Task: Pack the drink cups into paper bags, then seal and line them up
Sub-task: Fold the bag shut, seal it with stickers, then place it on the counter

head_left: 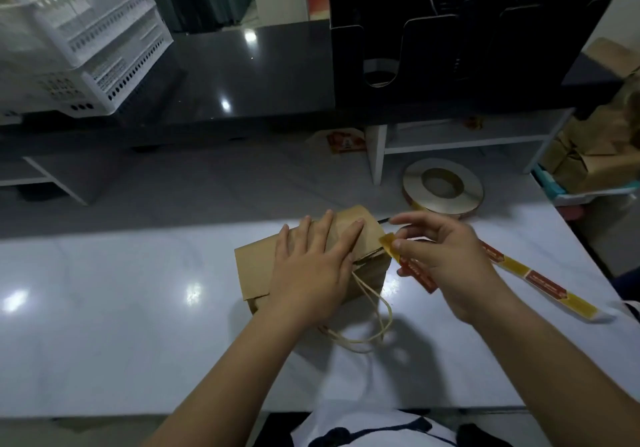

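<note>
At the middle of the desk, the left hand presses flat, fingers spread, on the folded top of the paper bag, while the right hand pinches a sticker strip at the bag's right side.

A flat left hand covers the folded top of the paper bag at centre frame, whose contents are out of sight. The right hand pinches a sticker and hides its middle. Whether it joins the sticker strip lying at right cannot be told, and the strip's red lettering is too blurred to read. A white crate, upper left, is blurred and cut by the frame's edge. The black dispenser runs off the top, brown bags off the right. A red card under the shelf is too small to read.
</note>
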